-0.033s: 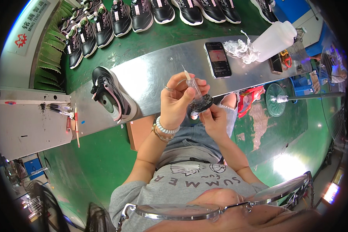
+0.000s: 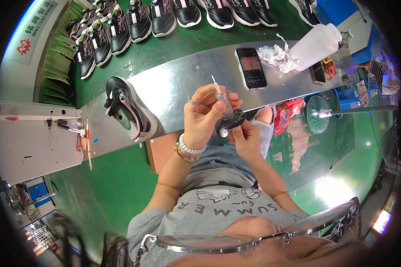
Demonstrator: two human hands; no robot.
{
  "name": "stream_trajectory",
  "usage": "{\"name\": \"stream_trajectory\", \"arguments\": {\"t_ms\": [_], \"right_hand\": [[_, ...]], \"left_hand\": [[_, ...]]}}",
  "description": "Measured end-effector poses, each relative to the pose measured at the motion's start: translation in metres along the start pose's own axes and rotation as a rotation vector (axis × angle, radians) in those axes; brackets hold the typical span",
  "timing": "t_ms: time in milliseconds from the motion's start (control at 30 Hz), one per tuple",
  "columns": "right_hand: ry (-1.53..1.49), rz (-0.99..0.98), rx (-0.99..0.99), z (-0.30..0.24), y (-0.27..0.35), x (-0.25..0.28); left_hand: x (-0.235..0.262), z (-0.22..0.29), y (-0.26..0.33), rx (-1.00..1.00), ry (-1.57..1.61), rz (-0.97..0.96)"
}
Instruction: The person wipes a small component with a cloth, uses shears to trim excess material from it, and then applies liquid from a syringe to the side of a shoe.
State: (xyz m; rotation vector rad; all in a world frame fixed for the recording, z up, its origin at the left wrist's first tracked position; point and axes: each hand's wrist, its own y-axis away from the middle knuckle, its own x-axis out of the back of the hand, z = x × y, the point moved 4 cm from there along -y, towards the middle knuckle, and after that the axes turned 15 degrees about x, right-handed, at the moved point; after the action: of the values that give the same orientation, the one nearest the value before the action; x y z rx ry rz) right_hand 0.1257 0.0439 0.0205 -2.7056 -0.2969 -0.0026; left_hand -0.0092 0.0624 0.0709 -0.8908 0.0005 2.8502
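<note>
Small clear bottle (image 2: 225,101), thin white nozzle up, pinched in left hand (image 2: 205,120); right hand (image 2: 245,138) gripping its dark round cap (image 2: 233,119).

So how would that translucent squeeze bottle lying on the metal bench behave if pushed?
The squeeze bottle lies on its side on the bench, so a sideways push would probably roll it. Its round body looks like thin, soft plastic, likely light and yielding. The crumpled wrap beside it might stop it.
</note>
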Motion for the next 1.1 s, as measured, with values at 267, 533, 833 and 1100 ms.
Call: {"name": "stream_trajectory", "arguments": {"t_ms": [267,533,833,1100], "right_hand": [[0.958,-0.095,1.143,-0.04,-0.016,0.004],[1.313,-0.107,1.337,-0.029,-0.037,-0.022],[1.218,-0.224,1.45,-0.037,-0.043,-0.026],[1.212,-0.197,1.453,-0.035,-0.047,-0.027]], "left_hand": [[-0.018,0.037,0.003,-0.304,-0.556,-0.168],[-0.02,0.056,0.007,-0.349,-0.843,-0.078],[-0.017,0.064,0.007,-0.499,-0.808,-0.044],[-0.018,0.072,0.008,-0.505,-0.908,-0.023]]}}
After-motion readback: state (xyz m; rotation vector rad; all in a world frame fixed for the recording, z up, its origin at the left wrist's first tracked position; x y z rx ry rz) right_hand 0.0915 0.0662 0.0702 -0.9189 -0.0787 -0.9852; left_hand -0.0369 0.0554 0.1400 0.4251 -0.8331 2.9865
